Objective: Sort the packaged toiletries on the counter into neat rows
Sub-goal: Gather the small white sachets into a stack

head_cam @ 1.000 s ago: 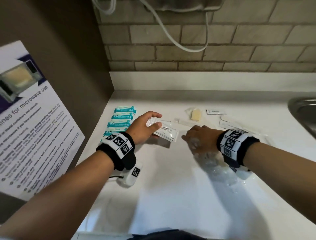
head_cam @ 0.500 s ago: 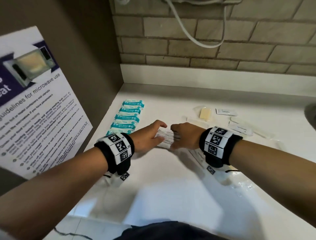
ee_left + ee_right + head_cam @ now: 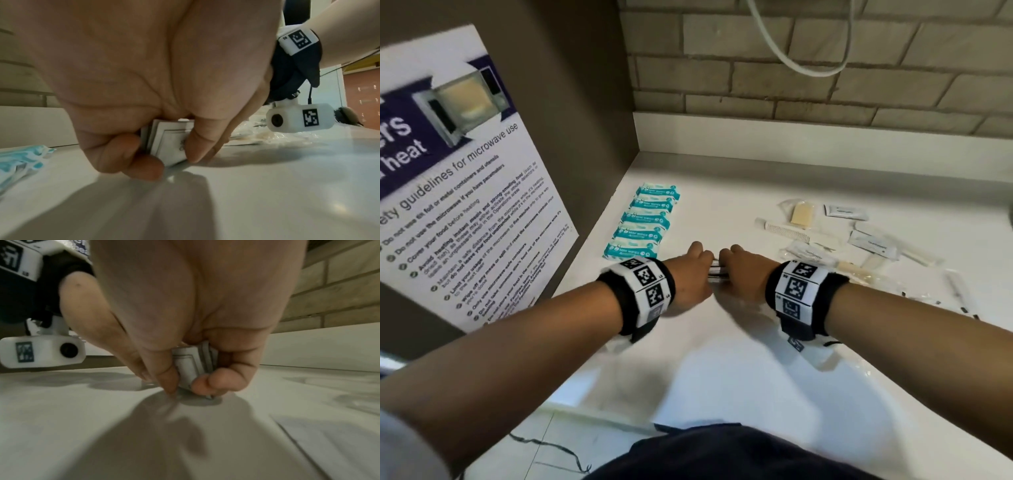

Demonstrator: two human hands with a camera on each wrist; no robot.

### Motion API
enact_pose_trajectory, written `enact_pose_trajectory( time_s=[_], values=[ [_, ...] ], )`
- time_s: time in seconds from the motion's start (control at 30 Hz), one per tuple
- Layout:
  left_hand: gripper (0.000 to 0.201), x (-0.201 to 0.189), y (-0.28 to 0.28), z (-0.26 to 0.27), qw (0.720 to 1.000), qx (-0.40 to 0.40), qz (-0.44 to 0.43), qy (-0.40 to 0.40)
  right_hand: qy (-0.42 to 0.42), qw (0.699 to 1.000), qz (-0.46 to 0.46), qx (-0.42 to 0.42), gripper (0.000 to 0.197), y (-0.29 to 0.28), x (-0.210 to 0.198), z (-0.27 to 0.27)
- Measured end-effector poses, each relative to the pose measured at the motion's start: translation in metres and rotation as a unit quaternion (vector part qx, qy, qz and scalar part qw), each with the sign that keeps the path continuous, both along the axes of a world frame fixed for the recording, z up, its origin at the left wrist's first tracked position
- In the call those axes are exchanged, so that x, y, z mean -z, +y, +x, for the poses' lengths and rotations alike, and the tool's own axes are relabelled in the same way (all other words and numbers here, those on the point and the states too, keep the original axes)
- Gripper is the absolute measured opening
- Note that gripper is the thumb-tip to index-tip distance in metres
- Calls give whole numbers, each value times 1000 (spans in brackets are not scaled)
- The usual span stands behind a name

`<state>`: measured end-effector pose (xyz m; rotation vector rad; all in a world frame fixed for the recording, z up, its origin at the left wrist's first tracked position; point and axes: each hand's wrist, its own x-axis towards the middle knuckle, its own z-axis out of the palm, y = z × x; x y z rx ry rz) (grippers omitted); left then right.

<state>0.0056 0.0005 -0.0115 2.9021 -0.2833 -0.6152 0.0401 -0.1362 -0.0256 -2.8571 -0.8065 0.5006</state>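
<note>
Left hand (image 3: 690,274) and right hand (image 3: 743,272) meet knuckle to knuckle, each pinching one end of a small stack of white sachets (image 3: 170,142) stood on edge on the white table (image 3: 722,359). Left of the stack, teal wipe packs (image 3: 645,222) in a row. Right of the stack, loose comb (image 3: 786,231), soap (image 3: 802,214), more sachets (image 3: 873,244). Beyond, brick wall (image 3: 808,78).

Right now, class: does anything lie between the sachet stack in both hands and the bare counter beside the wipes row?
Nothing visible does. The left hand and right hand pinch the sachet stack edge-down on the counter; the wipe packets lie clear to its left.
</note>
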Motion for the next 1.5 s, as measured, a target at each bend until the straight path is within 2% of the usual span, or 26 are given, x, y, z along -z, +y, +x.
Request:
enact_pose_trajectory(
  time_s=[0.13, 0.23, 0.3, 0.4, 0.57, 0.7, 0.8, 0.9, 1.0, 1.07, 1.2, 1.33, 1.5],
  values=[
    [30, -5, 11, 8, 999, 3, -28, 43, 30, 999, -22, -13, 41, -5, -7, 11],
    [49, -5, 21, 10, 999, 18, -32, 39, 45, 998, -2, -31, 44, -11, -12, 15],
    [52, -5, 26, 9, 999, 22, -42, 18, 32, 998, 32, -45, 40, -14, -13, 15],
    [47, -4, 31, 10, 997, 13, -75, -24, 4, 997, 59, -56, 35, -14, -13, 16],
    [23, -8, 34, 13, 995, 34, -48, -81, -44, 996, -4, -73, 31, -11, -17, 20],
    [22, -10, 33, 15, 995, 26, -37, -84, -43, 996, -11, -71, 27, -8, -18, 22],
    [25, -12, 33, 17, 996, 28, -34, -81, -1, 998, 14, -54, 27, -7, -17, 25],
    [27, -14, 39, 23, 996, 5, -77, -51, 69, 997, 39, -16, 33, -5, -21, 29],
    [35, -16, 47, 31, 994, -19, -103, -2, 188, 976, 96, 47, 35, -1, -22, 36],
    [33, -15, 50, 36, 997, -9, -80, 9, 226, 964, 123, 72, 31, 1, -18, 40],
    [26, -10, 51, 45, 998, 5, -63, 16, 245, 954, 146, 94, 22, 7, -14, 46],
    [26, -10, 52, 55, 998, 6, -56, 10, 218, 965, 119, 89, 21, 10, -17, 56],
    [30, -15, 50, 67, 999, 44, -6, 5, 192, 976, 73, 69, 24, 16, -18, 65]
  ],
)
